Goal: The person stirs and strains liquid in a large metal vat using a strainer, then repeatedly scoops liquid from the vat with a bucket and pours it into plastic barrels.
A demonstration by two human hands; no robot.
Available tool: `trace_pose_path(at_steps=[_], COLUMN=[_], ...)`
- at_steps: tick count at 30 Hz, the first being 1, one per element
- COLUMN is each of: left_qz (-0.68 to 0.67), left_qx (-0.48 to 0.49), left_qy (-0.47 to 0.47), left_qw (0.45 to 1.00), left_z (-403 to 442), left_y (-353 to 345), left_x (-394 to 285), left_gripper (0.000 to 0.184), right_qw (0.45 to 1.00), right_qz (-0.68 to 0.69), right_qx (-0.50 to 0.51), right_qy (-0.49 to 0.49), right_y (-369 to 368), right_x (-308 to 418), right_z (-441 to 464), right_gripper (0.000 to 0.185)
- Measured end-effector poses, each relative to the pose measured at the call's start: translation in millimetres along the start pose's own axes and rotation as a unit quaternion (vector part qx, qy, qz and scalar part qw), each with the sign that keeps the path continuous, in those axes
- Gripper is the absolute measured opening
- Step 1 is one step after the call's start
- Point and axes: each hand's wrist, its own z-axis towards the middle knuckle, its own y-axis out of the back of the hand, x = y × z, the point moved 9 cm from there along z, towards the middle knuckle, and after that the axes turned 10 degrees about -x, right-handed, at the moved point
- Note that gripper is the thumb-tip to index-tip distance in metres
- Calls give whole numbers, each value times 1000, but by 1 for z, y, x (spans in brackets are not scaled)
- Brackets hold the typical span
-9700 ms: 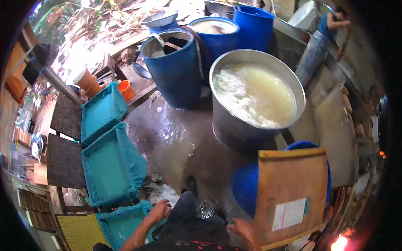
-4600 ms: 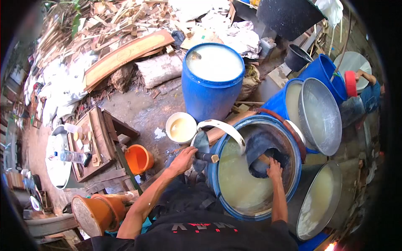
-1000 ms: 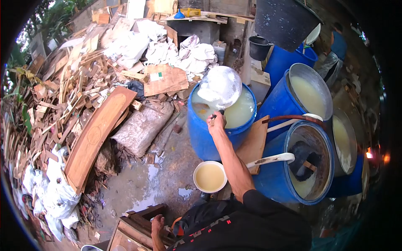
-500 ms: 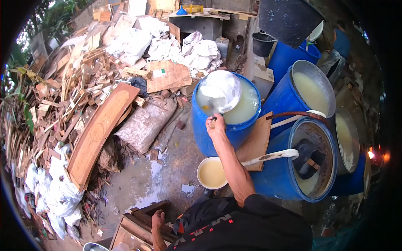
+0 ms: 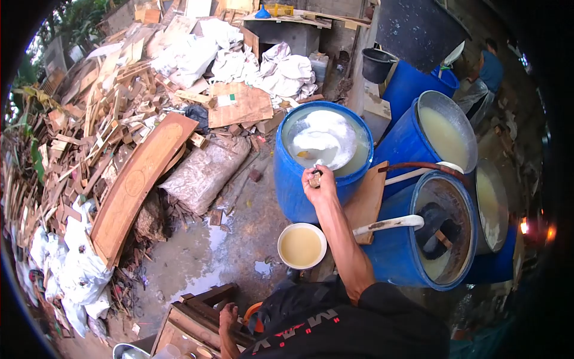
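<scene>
My right hand point(image 5: 320, 182) is closed round the short handle of a round scoop point(image 5: 326, 134). The scoop lies in the cloudy liquid of a blue barrel point(image 5: 291, 194), with white material in it. Below the barrel stands a white bucket point(image 5: 302, 246) of yellowish liquid, near my right forearm. My left hand point(image 5: 228, 317) hangs low beside a wooden stand point(image 5: 190, 325), its fingers curled; what they hold, if anything, is hidden. Another blue barrel point(image 5: 391, 254) at the right holds cloudy liquid and a dark vessel point(image 5: 434, 227).
Wood scraps point(image 5: 122, 102) and white sacks point(image 5: 188, 57) pile up at the left and back. A curved board point(image 5: 140, 182) lies by a filled sack point(image 5: 206, 173). Metal basins point(image 5: 471, 158) stand on the right. A person point(image 5: 489, 75) is at the upper right.
The scoop has gone lower into the barrel's liquid, and my right hand has shifted slightly right and down. My left hand stays low by the stand. The person at upper right has moved slightly.
</scene>
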Motion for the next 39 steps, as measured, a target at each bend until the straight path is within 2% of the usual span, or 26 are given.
trace_pose_path(at_steps=[2, 5, 7, 8, 10, 12, 13, 16, 18, 19, 23, 26, 27, 29, 30, 32, 34, 36, 37, 39], left_qz=[-19, -14, 8, 6, 6, 6, 9, 30, -3, -5, -11, -7, 13, 21, 32, 38, 42, 38, -10, 16], left_qx=[7, 19, 26, 34, 44, 51, 55, 75, 102, 99, 91, 88, 96, 109, 125, 118, 110, 62, 49, 26], left_qy=[6, 11, 9, 25, 39, 29, 27, 22, 27, 29, 50, 39, 22, 26, 33, 35, 37, 5, 34, 45], left_qw=[1000, 1000, 1000, 999, 998, 998, 998, 996, 994, 995, 995, 995, 995, 993, 991, 992, 992, 997, 998, 999], left_z=[-9, -13, -15, -17, -18, -17, -16, -14, -13, -17, -30, -31, -28, -27, -30, -22, -11, 0, 3, 4], left_y=[-2, -7, -10, -9, -13, -16, -20, -38, -63, -60, -58, -66, -69, -64, -61, -47, -36, -13, -6, 8], left_x=[-7, -13, -19, -24, -28, -26, -25, -6, 29, 25, 15, 27, 27, 18, 15, 8, 2, -4, 0, 1], left_gripper=[37, 37, 37, 37, 38, 38, 38, 40, 41, 41, 41, 41, 41, 40, 40, 39, 38, 36, 35, 36], right_qw=[998, 998, 997, 990, 985, 976, 968, 947, 946, 949, 929, 954, 954, 959, 959, 987, 984, 981, 986, 986], right_qz=[4, -38, -80, -124, -149, -193, -236, -289, -281, -254, -211, -127, -127, -14, -13, 53, 83, 102, 98, 91], right_qx=[24, 16, -16, -15, -13, -36, -8, 53, 59, 73, 39, -30, -27, -74, -76, 12, -23, -94, -84, -84], right_qy=[-50, -42, 16, 60, 83, 93, 90, 133, 151, 174, 302, 269, 270, 273, 272, 152, 157, 135, 110, 108], right_y=[2, 6, 25, 23, 28, 30, 28, 11, -7, -19, -53, -60, -66, -57, -52, -54, -54, -54, -58, -62], right_x=[-7, -35, -59, -67, -89, -105, -109, -98, -80, -68, -6, 17, 21, 30, 34, 21, 11, -10, -17, -23], right_z=[-3, -30, -35, -54, -75, -99, -102, -107, -110, -111, -84, -56, -45, -23, -6, 42, 62, 62, 76, 89], right_gripper=[10, 11, 31, 52, 79, 79, 99, 94, 92, 90, 91, 104, 104, 94, 94, 100, 98, 36, 23, 22])
